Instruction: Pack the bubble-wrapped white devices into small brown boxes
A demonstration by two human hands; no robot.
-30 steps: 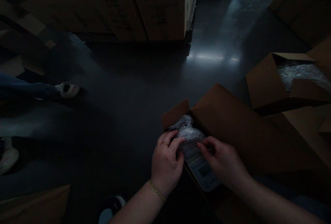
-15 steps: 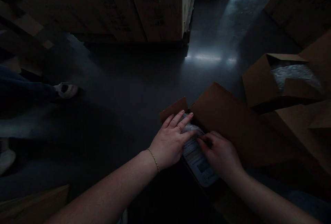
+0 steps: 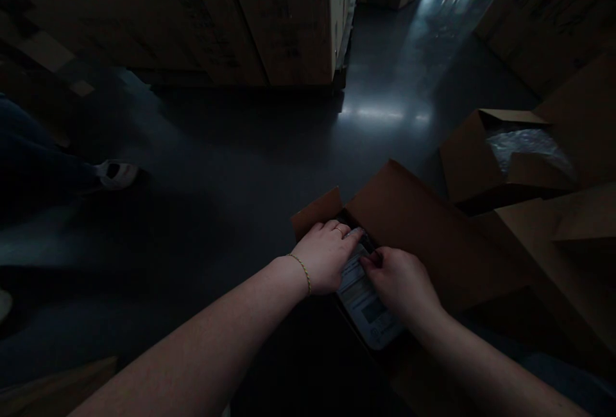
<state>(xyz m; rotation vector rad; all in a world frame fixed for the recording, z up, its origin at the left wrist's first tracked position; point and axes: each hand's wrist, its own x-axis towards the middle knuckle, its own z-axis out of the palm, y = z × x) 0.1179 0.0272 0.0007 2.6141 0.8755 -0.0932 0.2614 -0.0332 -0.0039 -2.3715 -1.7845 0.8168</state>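
Note:
An open cardboard box (image 3: 414,212) stands on the dark floor in front of me. A white flat device (image 3: 366,305) with a small screen lies in it, partly wrapped in bubble wrap. My left hand (image 3: 327,255) lies flat on the wrap at the box's far end, fingers stretched out and pressing down. My right hand (image 3: 402,285) rests on the device beside it, fingers curled, thumb and forefinger pinched at the wrap's edge.
Another open box (image 3: 486,160) holding bubble wrap (image 3: 527,144) stands at the right, with more cardboard flaps (image 3: 568,231) near it. Tall stacked cartons (image 3: 269,13) rise behind. Another person's leg and white shoe (image 3: 115,173) are at the left.
My left hand went from gripping the bubble wrap to lying flat, pushing it down into the box. The wrap bulge has sunk out of sight. The view tilted slightly.

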